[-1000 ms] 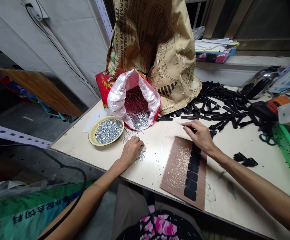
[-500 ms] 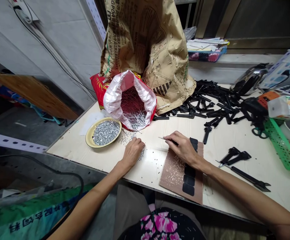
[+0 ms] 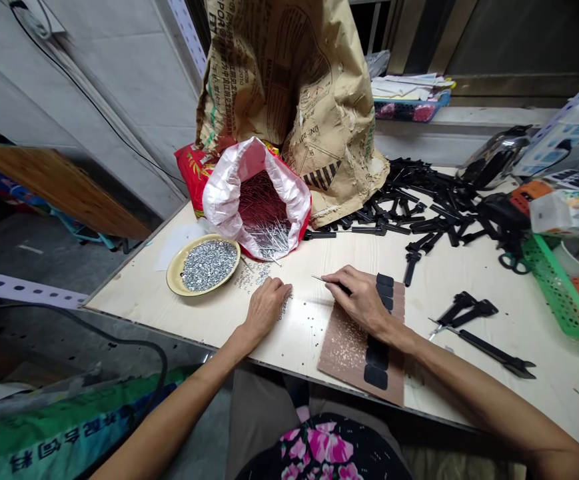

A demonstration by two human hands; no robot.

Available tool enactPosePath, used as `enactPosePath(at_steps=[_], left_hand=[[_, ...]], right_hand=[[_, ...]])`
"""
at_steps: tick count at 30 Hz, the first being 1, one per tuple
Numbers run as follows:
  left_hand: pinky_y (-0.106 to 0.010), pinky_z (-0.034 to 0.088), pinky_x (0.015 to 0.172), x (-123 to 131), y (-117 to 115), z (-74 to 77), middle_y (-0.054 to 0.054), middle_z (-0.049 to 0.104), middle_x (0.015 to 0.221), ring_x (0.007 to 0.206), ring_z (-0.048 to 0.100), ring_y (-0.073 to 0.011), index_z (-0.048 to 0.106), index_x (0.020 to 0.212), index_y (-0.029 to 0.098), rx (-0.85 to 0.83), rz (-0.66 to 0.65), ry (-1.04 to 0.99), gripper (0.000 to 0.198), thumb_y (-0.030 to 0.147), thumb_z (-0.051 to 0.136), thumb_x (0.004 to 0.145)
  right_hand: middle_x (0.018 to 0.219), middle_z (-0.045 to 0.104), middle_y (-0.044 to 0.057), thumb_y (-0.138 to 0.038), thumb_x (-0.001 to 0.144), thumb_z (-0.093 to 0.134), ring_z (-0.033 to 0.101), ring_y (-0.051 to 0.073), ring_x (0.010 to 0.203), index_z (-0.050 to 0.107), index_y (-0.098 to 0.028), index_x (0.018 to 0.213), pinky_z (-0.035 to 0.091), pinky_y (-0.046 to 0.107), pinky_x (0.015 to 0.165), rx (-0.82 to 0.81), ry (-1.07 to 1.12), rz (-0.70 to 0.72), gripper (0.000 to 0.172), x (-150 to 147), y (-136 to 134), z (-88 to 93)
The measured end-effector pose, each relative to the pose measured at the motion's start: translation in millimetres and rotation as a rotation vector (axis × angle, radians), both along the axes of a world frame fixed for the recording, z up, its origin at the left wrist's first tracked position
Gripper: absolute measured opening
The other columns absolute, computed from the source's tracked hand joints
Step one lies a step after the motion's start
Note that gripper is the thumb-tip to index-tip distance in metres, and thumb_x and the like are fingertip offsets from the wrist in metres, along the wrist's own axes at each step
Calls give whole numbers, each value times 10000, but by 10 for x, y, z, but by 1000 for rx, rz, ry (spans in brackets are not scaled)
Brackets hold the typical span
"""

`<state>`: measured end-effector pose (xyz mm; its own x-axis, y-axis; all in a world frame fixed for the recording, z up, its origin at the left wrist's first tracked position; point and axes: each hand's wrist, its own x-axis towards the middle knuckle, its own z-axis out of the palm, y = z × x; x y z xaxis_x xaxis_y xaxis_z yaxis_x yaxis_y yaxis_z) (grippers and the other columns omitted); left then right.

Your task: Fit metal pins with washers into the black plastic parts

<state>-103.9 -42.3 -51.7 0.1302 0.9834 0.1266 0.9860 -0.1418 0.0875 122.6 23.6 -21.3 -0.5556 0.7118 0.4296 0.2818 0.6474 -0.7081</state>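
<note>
— Pale wooden worktable fills a cramped corner beside a light panelled wall. What lines its back edge?

— A tall, creased brown paper sack, its printed surface scuffed, stands behind a red bag with a white lining. The bag gapes toward the camera, showing long, thin metal pins. At right, black parts lie heaped near a shiny kettle and a green basket.

— And closer in?

— A shallow yellow bowl of small silvery pieces sits by the bag, more of them scattered on the tabletop alongside. A brown board, flecked pale across its left part, lies near the front edge, bearing a row of black rounded squares.

— The hands?

— The left hand rests over loose silvery pieces, fingers curled together; whether they grip one, I cannot tell. The right hand is closed, thumb and fingers pinching a thin rod.

— Describe that rod.

— Slender, straight and bright at its exposed end, with something dark within the grasp. It points toward the left hand, in the space between the two, beyond the board's left side.
</note>
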Motion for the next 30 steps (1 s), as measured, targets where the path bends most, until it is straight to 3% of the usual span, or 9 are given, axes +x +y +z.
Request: enactPosePath(at_steps=[6, 9, 11, 16, 18, 22, 30], left_hand=[[-313, 391, 694, -36, 24, 2, -76, 593, 894, 861, 498, -219, 635, 975, 192, -63, -61, 70, 229, 174, 417, 909], [-330, 400, 715, -23, 41, 37, -85, 612, 864, 861, 517, -226, 647, 895, 174, -64, -52, 1, 208, 158, 440, 891], [-330, 415, 740, 10, 50, 82, -83, 633, 858, 863, 541, -220, 656, 867, 171, -34, -7, -196, 184, 185, 473, 878], [-276, 452, 668, 251, 72, 276, -48, 693, 816, 724, 610, -172, 689, 859, 174, -31, 297, -1001, 181, 316, 599, 791], [-261, 456, 647, 381, 81, 349, -41, 694, 789, 689, 608, -157, 695, 865, 165, -36, 365, -1208, 218, 342, 642, 748], [-241, 453, 626, 564, 107, 420, -21, 664, 719, 630, 579, -125, 693, 842, 149, -9, 407, -1388, 230, 340, 675, 715], [-242, 459, 624, 654, 174, 427, -23, 665, 725, 613, 569, -113, 681, 818, 142, 50, 424, -1460, 227, 344, 678, 716]], right_hand=[[893, 602, 59, -205, 905, 493, 591, 177, 812, 641, -204, 1071, 483, 313, 713, -9, 2, 2, 223, 52, 6, -57], [886, 602, 57, -202, 906, 498, 585, 179, 826, 637, -200, 1075, 479, 316, 723, -17, -3, 5, 219, 54, -23, -66], [899, 605, 55, -199, 907, 501, 585, 176, 838, 632, -197, 1080, 481, 317, 741, -33, -15, 12, 217, 39, -52, -62], [921, 609, 54, -211, 916, 491, 591, 170, 836, 624, -216, 1116, 494, 307, 753, -25, -88, 26, 241, -55, -115, -36], [909, 603, 53, -223, 919, 485, 592, 166, 809, 618, -231, 1143, 498, 297, 727, 0, -125, 9, 260, -89, -123, -16], [891, 589, 49, -229, 930, 463, 587, 154, 770, 611, -247, 1169, 496, 278, 689, 34, -147, -47, 282, -90, -119, 45], [869, 566, 43, -226, 937, 447, 576, 142, 750, 616, -238, 1156, 490, 261, 681, 60, -184, -99, 277, -1, -99, 117]])
